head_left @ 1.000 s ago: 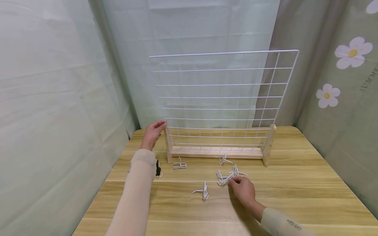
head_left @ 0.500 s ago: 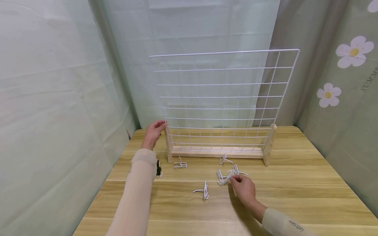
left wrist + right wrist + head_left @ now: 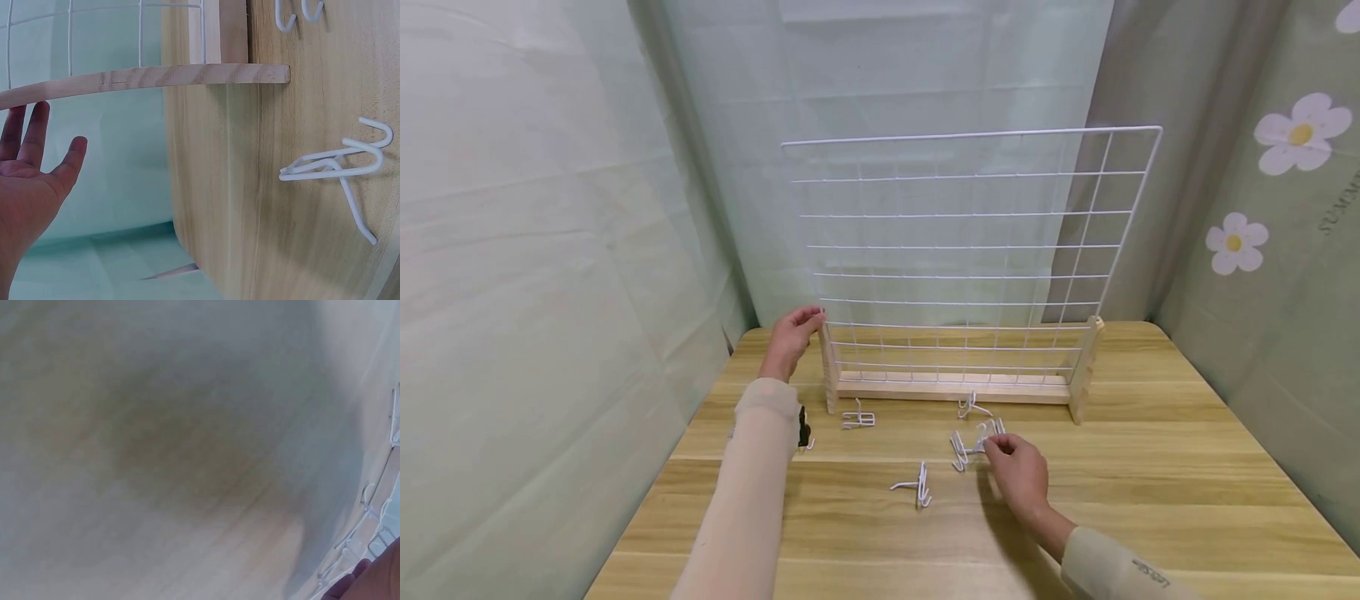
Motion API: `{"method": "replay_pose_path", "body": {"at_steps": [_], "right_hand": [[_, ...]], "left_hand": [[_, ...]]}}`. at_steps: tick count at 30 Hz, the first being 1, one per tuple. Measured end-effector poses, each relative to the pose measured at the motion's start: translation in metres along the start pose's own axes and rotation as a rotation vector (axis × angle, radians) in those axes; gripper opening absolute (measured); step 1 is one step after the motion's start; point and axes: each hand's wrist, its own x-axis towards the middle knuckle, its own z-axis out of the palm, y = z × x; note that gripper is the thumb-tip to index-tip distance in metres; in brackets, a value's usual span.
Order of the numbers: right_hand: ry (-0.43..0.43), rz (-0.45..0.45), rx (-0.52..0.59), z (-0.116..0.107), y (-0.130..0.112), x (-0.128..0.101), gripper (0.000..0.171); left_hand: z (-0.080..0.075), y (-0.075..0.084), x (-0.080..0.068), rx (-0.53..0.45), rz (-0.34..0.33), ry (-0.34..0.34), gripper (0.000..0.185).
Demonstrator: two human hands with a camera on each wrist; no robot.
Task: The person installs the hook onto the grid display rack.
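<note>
A white wire grid panel (image 3: 962, 247) stands in a wooden base (image 3: 955, 385) at the back of the table. My left hand (image 3: 787, 340) holds the top of the base's left wooden post (image 3: 830, 367); in the left wrist view some fingers touch that post and one stands free. My right hand (image 3: 1021, 479) pinches a white wire hook (image 3: 982, 432) low over the table, part of it hidden by the fingers. Beside it lies another white hook (image 3: 958, 451), and one (image 3: 1000, 426) shows just behind the fingers.
More white hooks lie on the wooden table (image 3: 850, 550): one in front (image 3: 921, 485), one near the base (image 3: 972, 405), one at left (image 3: 858, 415). A black object (image 3: 803, 428) is partly behind the left sleeve. Pale curtains (image 3: 550, 250) surround the table.
The pinched hook has turned and lifted slightly in my right fingers, which have shifted a little toward the back. My left hand keeps its place on the post.
</note>
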Motion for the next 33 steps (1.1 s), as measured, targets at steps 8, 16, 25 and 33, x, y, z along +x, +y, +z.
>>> {"method": "replay_pose_path", "body": {"at_steps": [8, 16, 25, 33], "right_hand": [[0.066, -0.025, -0.005, 0.003, -0.004, 0.006, 0.015], [0.241, -0.062, -0.002, 0.003, -0.009, 0.02, 0.014], [0.443, -0.035, 0.028, -0.016, -0.009, 0.045, 0.018], [0.496, -0.008, 0.025, -0.035, -0.006, 0.061, 0.02]], "left_hand": [[0.0, 0.0, 0.0, -0.011, -0.01, 0.001, 0.041], [0.001, 0.0, 0.0, -0.005, 0.001, 0.008, 0.038], [0.002, 0.0, 0.001, 0.002, -0.002, 0.008, 0.039], [0.002, -0.001, 0.003, -0.012, 0.002, 0.008, 0.038]]}}
